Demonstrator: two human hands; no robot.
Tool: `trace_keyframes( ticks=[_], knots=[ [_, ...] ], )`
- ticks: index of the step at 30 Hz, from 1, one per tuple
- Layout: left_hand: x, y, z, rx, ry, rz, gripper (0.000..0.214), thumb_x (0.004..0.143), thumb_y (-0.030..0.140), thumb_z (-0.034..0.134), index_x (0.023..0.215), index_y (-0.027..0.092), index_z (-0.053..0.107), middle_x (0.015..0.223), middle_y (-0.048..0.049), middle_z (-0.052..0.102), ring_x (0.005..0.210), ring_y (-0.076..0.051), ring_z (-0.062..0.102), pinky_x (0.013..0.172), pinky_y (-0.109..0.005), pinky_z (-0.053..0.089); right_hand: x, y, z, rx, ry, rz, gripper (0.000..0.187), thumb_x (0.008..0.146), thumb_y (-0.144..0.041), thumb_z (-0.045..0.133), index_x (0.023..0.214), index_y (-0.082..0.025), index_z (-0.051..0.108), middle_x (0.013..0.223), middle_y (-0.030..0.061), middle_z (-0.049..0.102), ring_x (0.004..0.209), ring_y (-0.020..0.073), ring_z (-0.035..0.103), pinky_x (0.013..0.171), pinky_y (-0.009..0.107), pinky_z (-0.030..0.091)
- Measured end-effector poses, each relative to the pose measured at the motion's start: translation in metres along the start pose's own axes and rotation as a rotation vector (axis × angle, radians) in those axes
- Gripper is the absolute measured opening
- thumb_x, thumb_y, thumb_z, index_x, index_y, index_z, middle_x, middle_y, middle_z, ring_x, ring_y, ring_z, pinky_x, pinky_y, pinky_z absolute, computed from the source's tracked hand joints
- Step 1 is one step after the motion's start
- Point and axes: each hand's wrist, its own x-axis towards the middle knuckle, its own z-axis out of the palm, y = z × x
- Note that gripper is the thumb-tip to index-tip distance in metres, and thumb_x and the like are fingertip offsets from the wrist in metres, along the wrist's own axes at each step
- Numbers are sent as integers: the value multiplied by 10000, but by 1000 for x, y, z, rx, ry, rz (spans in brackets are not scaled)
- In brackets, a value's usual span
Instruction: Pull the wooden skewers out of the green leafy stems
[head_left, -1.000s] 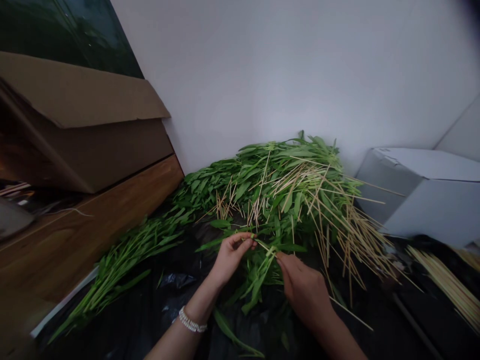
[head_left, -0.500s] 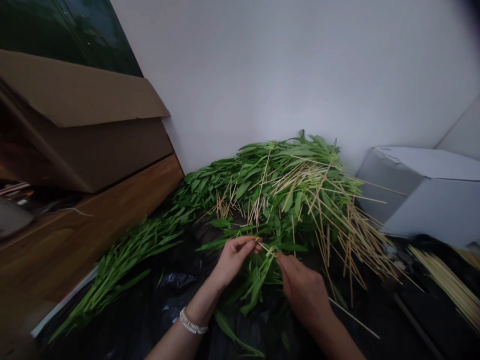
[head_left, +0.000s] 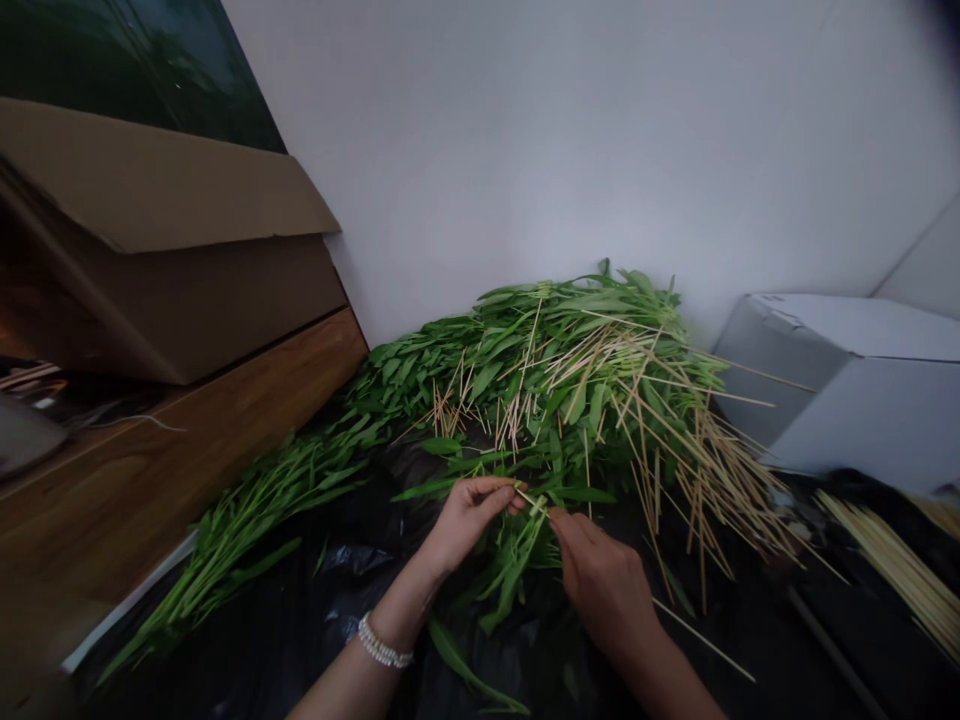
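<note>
Near the bottom centre, my left hand (head_left: 469, 520), with a pearl-like bracelet (head_left: 384, 642) at the wrist, pinches a green leafy stem between thumb and fingertips at the end of a thin wooden skewer. My right hand (head_left: 604, 575) is closed round that skewer just to the right. Between my hands, several leafy stems (head_left: 537, 506) are threaded on the skewer, and their leaves (head_left: 510, 580) hang below. The skewer's other end (head_left: 712, 645) shows past my right wrist. My fingers hide the exact tip.
Behind my hands, a heap of leafy greens (head_left: 495, 330) on skewers (head_left: 712, 460) leans by the wall. Loose stems (head_left: 225, 545) lie left on black plastic (head_left: 337, 640). A cardboard box (head_left: 225, 290) stands left, a white box (head_left: 885, 390) right, with bare skewers (head_left: 892, 570) before it.
My right hand has shifted very slightly left with the skewer. My left fingers have moved slightly along the stem at its end. The surroundings are unchanged.
</note>
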Motion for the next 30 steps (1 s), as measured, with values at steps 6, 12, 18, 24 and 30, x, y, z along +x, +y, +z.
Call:
trace_keyframes(
  ticks=[6,12,18,24,30],
  knots=[
    [0,-3,0,-40,-37,-29,232,768,351,675,881,164,753,742,-46,714,669,-144,609,710,-250,481,-2,-4,3,14,-1,37,306,940,-145,320,1015,-165,616,718,27,644,607,129,629,534,222,403],
    [-1,-4,2,-21,-68,-53,219,751,356,688,840,168,756,698,-37,702,629,-134,596,678,-238,473,-4,-5,7,41,-37,43,291,936,-144,334,1009,-162,615,723,25,637,636,139,635,538,230,407],
    [-1,-7,3,-2,-158,-60,234,740,352,704,822,137,748,714,-33,693,643,-118,588,679,-221,457,-3,-2,11,65,-58,53,290,942,-157,325,983,-165,612,747,34,652,677,140,656,567,217,419],
    [3,-7,-8,-104,-202,-40,375,685,275,767,1036,179,676,889,-40,699,793,-144,628,776,-249,460,-3,2,14,94,-46,84,285,955,-181,319,985,-173,603,803,42,672,751,156,672,634,219,438],
    [4,-7,-11,-9,-45,-3,230,699,326,744,829,137,726,823,-58,722,751,-155,623,737,-252,462,-4,3,14,103,-39,92,270,954,-182,337,991,-179,604,832,39,680,767,154,673,651,220,443]
  ],
)
